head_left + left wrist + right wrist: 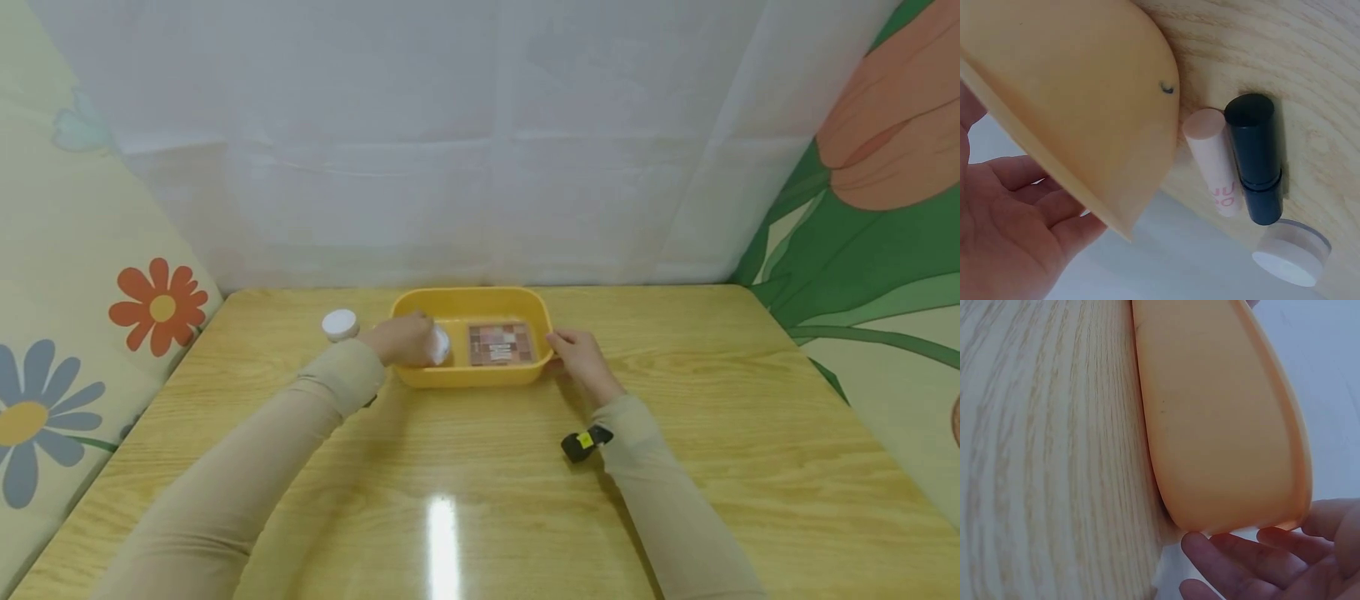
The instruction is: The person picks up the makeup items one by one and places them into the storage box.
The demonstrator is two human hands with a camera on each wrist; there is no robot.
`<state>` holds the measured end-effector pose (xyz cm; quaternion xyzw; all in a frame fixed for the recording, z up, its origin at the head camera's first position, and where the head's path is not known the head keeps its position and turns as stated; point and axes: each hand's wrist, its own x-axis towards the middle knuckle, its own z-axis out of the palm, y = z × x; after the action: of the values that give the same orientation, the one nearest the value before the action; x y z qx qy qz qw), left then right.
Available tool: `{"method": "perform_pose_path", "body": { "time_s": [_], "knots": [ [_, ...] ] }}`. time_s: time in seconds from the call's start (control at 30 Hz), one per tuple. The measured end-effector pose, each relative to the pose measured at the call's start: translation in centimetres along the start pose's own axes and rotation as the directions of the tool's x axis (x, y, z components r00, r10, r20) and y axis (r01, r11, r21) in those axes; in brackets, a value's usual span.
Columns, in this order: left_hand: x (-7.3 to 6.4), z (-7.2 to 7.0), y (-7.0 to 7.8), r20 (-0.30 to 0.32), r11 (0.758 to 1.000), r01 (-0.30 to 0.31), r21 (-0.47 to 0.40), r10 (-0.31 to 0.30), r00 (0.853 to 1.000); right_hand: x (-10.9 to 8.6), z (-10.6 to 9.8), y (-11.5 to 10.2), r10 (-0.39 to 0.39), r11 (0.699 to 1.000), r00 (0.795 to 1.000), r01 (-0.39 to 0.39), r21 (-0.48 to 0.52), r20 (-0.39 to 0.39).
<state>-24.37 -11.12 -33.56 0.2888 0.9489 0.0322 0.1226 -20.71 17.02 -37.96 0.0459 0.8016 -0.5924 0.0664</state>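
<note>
A yellow plastic tub [468,377] stands towards the table's back edge. My left hand [405,337] reaches over its left end and holds a white, rounded item [440,344] inside; the tub wall hides this item in the left wrist view. Flat in the tub's right half lies a palette-like box [500,345] with brown and pink squares. At the right end, my right hand [585,358] grips the rim, thumb at the top and fingers [1254,556] against the outer wall.
Outside the tub's left end, a pale pink tube [1213,162] and a black tube [1255,150] lie side by side, with a white-lidded jar [1291,253] close to them. A white cloth [480,150] hangs behind the wooden table [510,475].
</note>
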Motion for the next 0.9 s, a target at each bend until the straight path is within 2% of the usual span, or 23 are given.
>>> {"method": "perform_pose_path", "body": {
  "time_s": [0.33, 0.57, 0.77, 0.83, 0.9],
  "knots": [
    [0.7, 0.0, -0.5, 0.013, 1.0, -0.013, 0.012, 0.013, 1.0, 0.1, -0.1, -0.1, 0.018, 0.998, 1.0, -0.019, -0.057, -0.014],
    [1.4, -1.8, 0.2, 0.063, 0.999, -0.043, -0.006, 0.044, 0.997, 0.2, -0.1, 0.0, 0.019, 0.998, 1.0, -0.02, -0.055, -0.011],
    [3.0, -2.1, 0.4, 0.086, 0.999, -0.036, 0.033, 0.033, 0.996, 0.3, 0.0, 0.2, -0.032, 0.998, 0.999, 0.032, -0.045, -0.006],
    [3.8, -1.8, 0.3, 0.079, 0.998, -0.044, 0.048, 0.04, 0.996, 0.2, 0.0, 0.1, -0.026, 0.999, 1.0, 0.026, -0.044, -0.005],
    [4.6, -1.7, 0.2, 0.077, 0.998, -0.025, 0.05, 0.022, 0.997, 0.1, 0.0, 0.0, -0.021, 0.999, 1.0, 0.021, -0.037, -0.005]
  ]
}}
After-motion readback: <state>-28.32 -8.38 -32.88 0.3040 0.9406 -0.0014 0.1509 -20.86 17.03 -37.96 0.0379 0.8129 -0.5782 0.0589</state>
